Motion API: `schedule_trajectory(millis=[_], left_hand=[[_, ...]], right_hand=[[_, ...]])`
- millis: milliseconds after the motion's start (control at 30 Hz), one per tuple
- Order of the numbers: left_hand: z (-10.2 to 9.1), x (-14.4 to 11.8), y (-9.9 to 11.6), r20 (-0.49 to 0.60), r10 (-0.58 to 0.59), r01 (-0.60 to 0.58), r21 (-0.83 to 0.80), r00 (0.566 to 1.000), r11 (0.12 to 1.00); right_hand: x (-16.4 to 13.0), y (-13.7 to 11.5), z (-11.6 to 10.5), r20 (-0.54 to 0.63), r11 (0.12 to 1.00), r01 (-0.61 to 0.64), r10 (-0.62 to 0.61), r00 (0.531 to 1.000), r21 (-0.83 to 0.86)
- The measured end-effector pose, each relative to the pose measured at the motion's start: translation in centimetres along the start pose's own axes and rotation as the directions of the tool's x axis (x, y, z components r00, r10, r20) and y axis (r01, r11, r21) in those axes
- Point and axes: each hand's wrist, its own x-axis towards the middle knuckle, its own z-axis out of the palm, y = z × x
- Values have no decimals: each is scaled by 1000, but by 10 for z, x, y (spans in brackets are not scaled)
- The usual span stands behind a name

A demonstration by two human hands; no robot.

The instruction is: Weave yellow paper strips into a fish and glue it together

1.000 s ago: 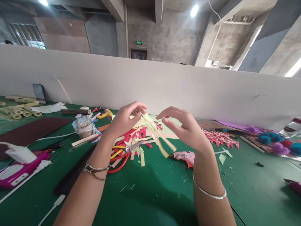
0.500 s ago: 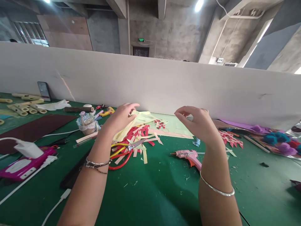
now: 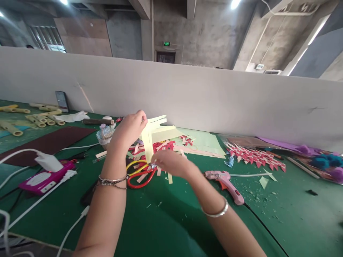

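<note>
My left hand (image 3: 131,128) is closed, thumb and finger pinching pale yellow paper strips (image 3: 148,142); one strip hangs down and others stick out to the right. My right hand (image 3: 171,163) is palm down with its fingers bent together. Its fingertips are by the hanging strip's lower end and over the blades of the scissors (image 3: 140,180), which have red and yellow handles. Whether they grip strip or scissors is hidden. Under and behind both hands lie red and pink paper strips (image 3: 166,145). To the right lies a pink glue gun (image 3: 225,180) with a glue stick in its back.
A pale green sheet (image 3: 206,142) lies by the white partition (image 3: 187,96). Woven red-and-pink paper (image 3: 257,155) and pompoms (image 3: 321,162) are at right. To the left are a magenta power strip (image 3: 48,176) with white cables, bamboo pieces (image 3: 45,119) and an upright phone (image 3: 62,101).
My left hand has taken hold of yellow strips and lifted them. My right hand has come left and down from above the glue gun to the scissors. The view has turned slightly left.
</note>
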Motion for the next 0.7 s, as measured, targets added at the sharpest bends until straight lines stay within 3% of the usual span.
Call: schedule_trajectory(millis=[67, 200, 333, 467, 600, 700], left_hand=[[-1, -1, -4, -8, -36, 36, -6, 999, 999], [-2, -1, -12, 3, -73, 73, -143, 997, 987], [0, -1, -19, 18, -55, 58, -349, 998, 936], [1, 0, -23, -22, -54, 42, -377, 998, 925], [1, 1, -24, -48, -35, 17, -340, 998, 940], [-1, 0, -20, -65, -48, 28, -288, 997, 957]], right_hand=[[19, -13, 33, 33, 995, 98, -97, 995, -25], [31, -26, 71, 36, 993, 97, -94, 995, -70], [26, -30, 72, 16, 994, 59, -58, 998, -91], [21, -39, 70, 94, 980, -80, 98, 991, -180], [20, -42, 72, 150, 901, -345, 391, 908, -263], [22, -37, 70, 158, 880, -404, 448, 880, -247]])
